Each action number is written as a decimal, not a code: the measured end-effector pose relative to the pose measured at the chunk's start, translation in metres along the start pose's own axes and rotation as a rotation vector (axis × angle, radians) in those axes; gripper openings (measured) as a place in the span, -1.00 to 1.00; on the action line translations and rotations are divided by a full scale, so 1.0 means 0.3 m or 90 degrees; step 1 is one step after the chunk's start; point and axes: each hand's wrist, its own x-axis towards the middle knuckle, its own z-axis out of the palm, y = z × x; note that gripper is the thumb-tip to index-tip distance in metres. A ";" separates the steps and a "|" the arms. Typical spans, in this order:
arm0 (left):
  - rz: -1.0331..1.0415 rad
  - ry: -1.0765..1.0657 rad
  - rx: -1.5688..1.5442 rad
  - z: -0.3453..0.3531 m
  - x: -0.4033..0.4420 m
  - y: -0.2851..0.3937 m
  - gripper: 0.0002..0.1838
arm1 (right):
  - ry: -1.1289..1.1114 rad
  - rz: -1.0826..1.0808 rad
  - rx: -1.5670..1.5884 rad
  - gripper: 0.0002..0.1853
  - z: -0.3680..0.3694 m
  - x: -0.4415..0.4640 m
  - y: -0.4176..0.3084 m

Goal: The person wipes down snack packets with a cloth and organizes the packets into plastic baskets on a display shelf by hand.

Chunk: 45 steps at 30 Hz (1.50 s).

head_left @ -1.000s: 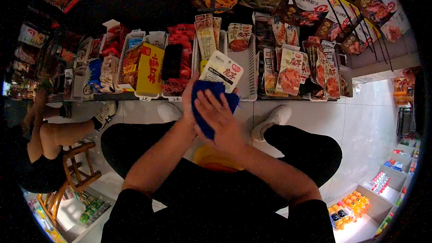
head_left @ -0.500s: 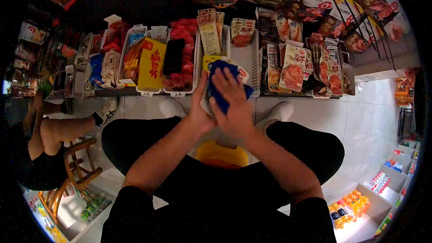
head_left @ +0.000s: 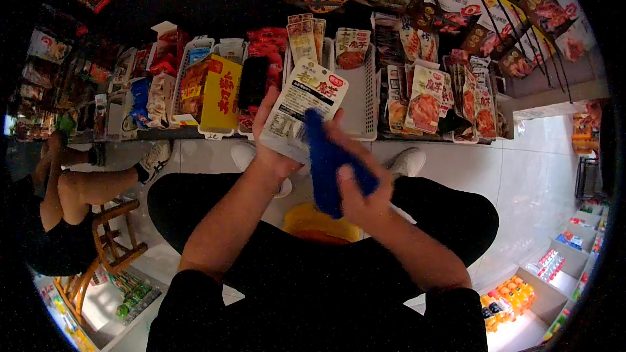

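Note:
A pale snack packet [head_left: 303,107] with printed text rests in my left hand [head_left: 268,150], thumb along its left edge and fingers behind it. My right hand [head_left: 365,182] grips a dark blue cloth [head_left: 332,166], which hangs over the packet's lower right part. Beyond the packet is a white basket [head_left: 370,94] with a few packets at its far end. Left of that basket, tall narrow packets [head_left: 303,39] stand in another one. A black phone [head_left: 254,81] lies on red packets [head_left: 266,42].
Below my hands, a yellow bucket [head_left: 321,221] sits between my legs. A yellow box [head_left: 220,94] stands on the shelf at left, and more packets [head_left: 427,99] at right. Another person's bare leg [head_left: 98,189] shows at far left, by a wooden stool [head_left: 117,238].
The blue cloth has come off the packet's face and moved down and right with my right hand. The packet's printed side now shows. My left hand has shifted slightly left.

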 end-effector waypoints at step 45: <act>-0.005 0.113 0.016 0.002 -0.022 -0.071 -0.49 | -0.040 -0.198 -0.511 -0.46 -0.049 0.158 0.163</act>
